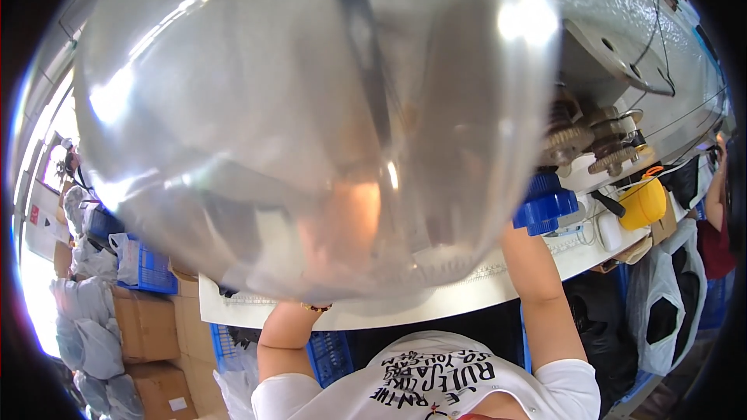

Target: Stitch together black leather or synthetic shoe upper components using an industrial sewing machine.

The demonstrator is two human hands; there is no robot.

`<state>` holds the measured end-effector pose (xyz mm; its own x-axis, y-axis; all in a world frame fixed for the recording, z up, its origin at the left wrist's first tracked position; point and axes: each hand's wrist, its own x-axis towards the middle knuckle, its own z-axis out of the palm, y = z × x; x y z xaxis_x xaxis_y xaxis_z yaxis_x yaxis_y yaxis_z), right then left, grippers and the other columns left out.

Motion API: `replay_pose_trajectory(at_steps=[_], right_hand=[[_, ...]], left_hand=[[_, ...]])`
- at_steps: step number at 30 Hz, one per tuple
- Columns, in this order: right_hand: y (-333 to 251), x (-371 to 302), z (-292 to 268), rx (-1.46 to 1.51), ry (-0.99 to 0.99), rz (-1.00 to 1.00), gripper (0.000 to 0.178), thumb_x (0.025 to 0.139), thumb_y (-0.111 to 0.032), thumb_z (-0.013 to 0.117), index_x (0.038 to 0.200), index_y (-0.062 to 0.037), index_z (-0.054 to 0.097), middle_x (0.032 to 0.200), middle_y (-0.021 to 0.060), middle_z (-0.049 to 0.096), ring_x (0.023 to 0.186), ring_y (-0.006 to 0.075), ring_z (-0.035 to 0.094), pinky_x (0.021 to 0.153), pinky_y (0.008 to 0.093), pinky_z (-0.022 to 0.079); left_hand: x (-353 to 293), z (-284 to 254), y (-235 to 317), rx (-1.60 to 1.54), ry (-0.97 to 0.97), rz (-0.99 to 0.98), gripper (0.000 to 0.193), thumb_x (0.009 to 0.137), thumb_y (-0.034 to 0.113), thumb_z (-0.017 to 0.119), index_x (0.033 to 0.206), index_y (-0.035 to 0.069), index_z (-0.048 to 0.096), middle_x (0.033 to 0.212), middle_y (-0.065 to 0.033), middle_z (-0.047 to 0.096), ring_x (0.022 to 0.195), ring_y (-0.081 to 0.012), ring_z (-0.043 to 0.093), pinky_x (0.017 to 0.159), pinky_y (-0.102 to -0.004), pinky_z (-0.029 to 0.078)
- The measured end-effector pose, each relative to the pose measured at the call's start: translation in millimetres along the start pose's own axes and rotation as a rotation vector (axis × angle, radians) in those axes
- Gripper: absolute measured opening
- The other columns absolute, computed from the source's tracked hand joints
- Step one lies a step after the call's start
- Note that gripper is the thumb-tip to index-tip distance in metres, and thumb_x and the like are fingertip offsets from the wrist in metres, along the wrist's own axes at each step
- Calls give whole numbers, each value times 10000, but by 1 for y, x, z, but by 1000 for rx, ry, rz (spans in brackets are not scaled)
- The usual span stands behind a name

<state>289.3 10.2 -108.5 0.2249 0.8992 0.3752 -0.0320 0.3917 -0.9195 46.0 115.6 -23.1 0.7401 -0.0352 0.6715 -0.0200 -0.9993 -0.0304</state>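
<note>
A large, clear, glossy cover (233, 140) with a rounded lower edge fills most of the view and blurs what lies behind it. My left hand (338, 225) shows through it only as a smeared shape, reaching over a white table (436, 299); its fingers and anything in them cannot be made out. A beaded bracelet (316, 307) circles that wrist. My right forearm (533, 268) runs up beside the cover, near a ribbed blue knob (545, 204); the hand itself is hidden. Metal discs (611, 152) of a machine that looks like a sewing machine show above the knob.
On the table's right stand a yellow container (644, 204) and a small white object (609, 229). Cardboard boxes (144, 323), a blue crate (156, 268) and plastic bags lie to the left. A white bag (665, 303) hangs at the right, near another person's arm (714, 194).
</note>
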Motion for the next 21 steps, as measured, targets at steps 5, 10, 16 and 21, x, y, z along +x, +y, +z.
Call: replay_pose_trajectory(at_steps=[5,10,16,21], right_hand=[[7,0,5,58,6,4,442,648,-202,766,1033,-50,609,1023,106,629,947,260,585,856,379,452],[14,-4,6,97,8,3,437,657,-203,766,1037,-50,611,1028,106,630,950,258,590,852,378,460],[7,3,18,44,-9,-11,432,667,-205,766,1041,-50,614,1034,106,631,955,255,596,848,378,469],[-46,-21,44,-637,136,-248,378,689,-173,743,1027,-57,618,1017,116,629,918,278,596,790,387,481]], left_hand=[[-1,1,5,17,-7,-28,187,545,-4,667,668,32,532,850,-99,595,804,-269,567,702,-375,468],[2,3,3,4,1,-24,178,558,-6,664,694,32,554,864,-95,596,832,-270,581,708,-371,469],[-1,2,-5,-83,-36,-14,163,635,-2,661,785,36,608,905,-107,600,887,-279,589,752,-376,480],[-53,27,-6,-219,315,74,181,746,16,648,922,-9,614,1017,-192,568,978,-335,565,835,-427,476]])
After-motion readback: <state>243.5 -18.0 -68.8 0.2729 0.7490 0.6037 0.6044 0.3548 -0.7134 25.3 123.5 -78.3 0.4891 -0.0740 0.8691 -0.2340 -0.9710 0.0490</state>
